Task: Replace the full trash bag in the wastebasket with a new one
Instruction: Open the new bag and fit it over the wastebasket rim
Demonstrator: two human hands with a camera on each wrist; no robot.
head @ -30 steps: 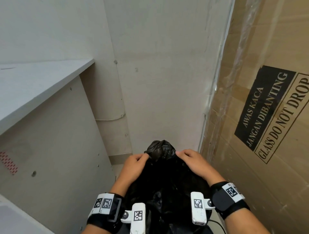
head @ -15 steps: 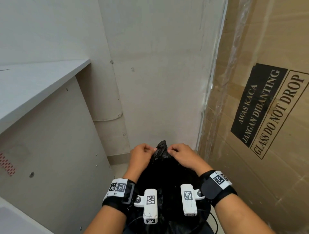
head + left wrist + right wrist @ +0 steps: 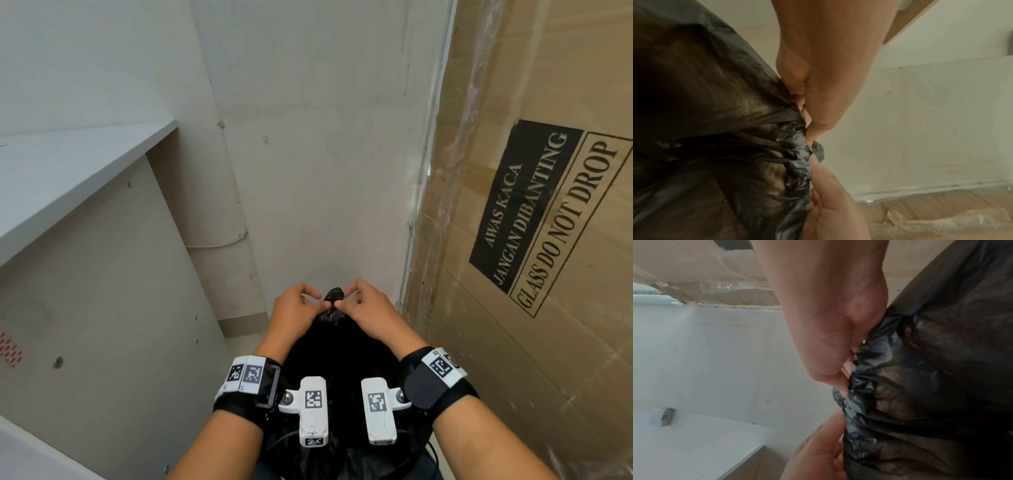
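A black trash bag (image 3: 715,129) fills the left side, its top gathered into a crumpled neck. The left hand (image 3: 828,73) pinches that neck from above, the right hand (image 3: 834,211) from below, against a pale wall (image 3: 931,121).

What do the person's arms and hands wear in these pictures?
Both forearms are bare, with no sleeves and no gloves. The left hand and right hand each have a black wrist strap with white tags printed with black square codes. A small white camera unit with its own code sits on each strap, and thin black cables run below.
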